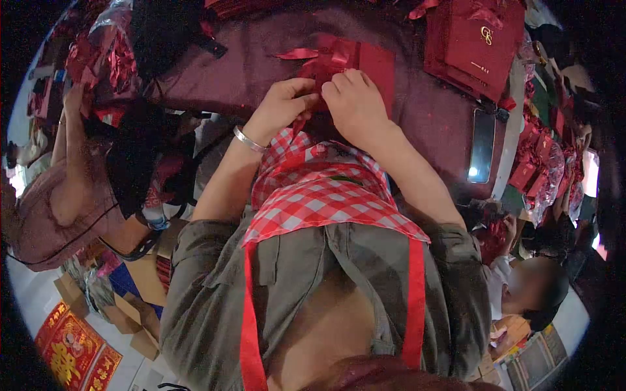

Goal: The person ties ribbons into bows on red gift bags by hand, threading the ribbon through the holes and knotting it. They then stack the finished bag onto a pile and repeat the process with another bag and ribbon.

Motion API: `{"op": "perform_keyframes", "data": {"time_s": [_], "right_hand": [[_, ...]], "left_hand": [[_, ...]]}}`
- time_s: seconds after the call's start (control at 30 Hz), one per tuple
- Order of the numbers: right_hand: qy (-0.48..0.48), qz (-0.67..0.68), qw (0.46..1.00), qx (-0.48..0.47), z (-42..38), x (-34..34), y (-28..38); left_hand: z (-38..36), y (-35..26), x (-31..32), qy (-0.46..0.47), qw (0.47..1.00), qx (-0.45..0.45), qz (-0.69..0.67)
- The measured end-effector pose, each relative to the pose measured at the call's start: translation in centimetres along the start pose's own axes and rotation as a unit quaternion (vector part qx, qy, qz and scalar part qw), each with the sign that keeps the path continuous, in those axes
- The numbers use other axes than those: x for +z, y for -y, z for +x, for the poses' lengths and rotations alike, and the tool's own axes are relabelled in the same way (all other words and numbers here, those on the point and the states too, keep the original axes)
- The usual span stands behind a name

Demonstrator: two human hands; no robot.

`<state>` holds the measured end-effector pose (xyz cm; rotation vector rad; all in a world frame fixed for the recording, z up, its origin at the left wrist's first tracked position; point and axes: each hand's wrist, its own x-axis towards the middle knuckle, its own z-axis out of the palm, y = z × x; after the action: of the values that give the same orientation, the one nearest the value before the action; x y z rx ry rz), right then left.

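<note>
A dark red gift bag (377, 62) lies on the cloth-covered table before me, with a shiny red ribbon bow (342, 55) on it and a loose ribbon tail (298, 53) reaching left. My left hand (287, 104), with a silver bangle at the wrist, is closed at the bag's near left side; a dark red ribbon (298, 125) hangs from its fingers. Close beside it, my right hand (355, 104) is curled over the near part of the bag, fingertips pinched together. What lies between those fingertips is hidden.
More red bags with gold lettering (479, 49) are stacked at the far right. A phone (482, 144) lies near the table's right edge. Co-workers sit on both sides, one arm (72, 124) at left. Cardboard boxes (140, 287) stand on the floor.
</note>
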<state>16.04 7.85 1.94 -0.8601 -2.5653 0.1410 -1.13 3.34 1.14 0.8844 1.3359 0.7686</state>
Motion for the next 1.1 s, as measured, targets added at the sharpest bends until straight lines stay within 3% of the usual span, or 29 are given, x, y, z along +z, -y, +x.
{"op": "perform_keyframes", "data": {"time_s": [0.17, 0.27, 0.3, 0.37, 0.43, 0.5, 0.63, 0.7, 0.83, 0.9, 1.1], "right_hand": [[0.063, -0.160, 0.984, -0.050, 1.0, -0.9, 1.5], [0.150, -0.152, 0.976, -0.038, 2.2, -1.0, 1.7], [0.189, -0.127, 0.973, -0.026, 2.6, -1.0, 1.4], [0.213, -0.005, 0.977, 0.018, 2.8, -1.4, -0.2], [0.255, 0.000, 0.967, 0.009, 2.1, -1.1, -1.7], [0.010, 0.134, 0.991, -0.008, 0.5, -0.7, -2.1], [0.010, 0.111, 0.992, -0.053, -0.5, -0.1, -2.9], [-0.001, 0.116, 0.993, -0.020, -0.5, 0.2, -2.8], [-0.001, 0.115, 0.993, -0.020, -0.4, 0.2, -2.2], [-0.023, 0.089, 0.995, -0.033, -0.6, 0.4, -2.0], [-0.042, 0.109, 0.993, -0.024, -1.2, 1.4, -2.3]], "left_hand": [[0.8, 1.2, 0.4, -0.004, 0.996, 0.089, 0.009], [0.6, 1.1, 0.8, -0.020, 0.987, 0.157, 0.017], [0.4, 0.8, 0.8, -0.020, 0.987, 0.157, 0.017], [0.0, 0.0, 0.7, -0.017, 0.997, 0.067, 0.017], [0.2, 0.3, 0.0, 0.003, 0.999, 0.046, -0.010], [0.2, 0.4, -1.0, 0.024, 0.999, 0.024, -0.039], [0.9, 0.6, -1.8, 0.054, 0.996, -0.006, 0.068], [0.9, 0.4, -2.0, 0.062, 0.988, 0.080, 0.115], [0.5, -0.4, -1.3, 0.009, 0.979, 0.103, 0.178], [1.0, 0.2, -1.4, -0.020, 0.929, 0.241, 0.279], [1.2, -0.6, -0.6, -0.059, 0.889, 0.297, 0.344]]}}
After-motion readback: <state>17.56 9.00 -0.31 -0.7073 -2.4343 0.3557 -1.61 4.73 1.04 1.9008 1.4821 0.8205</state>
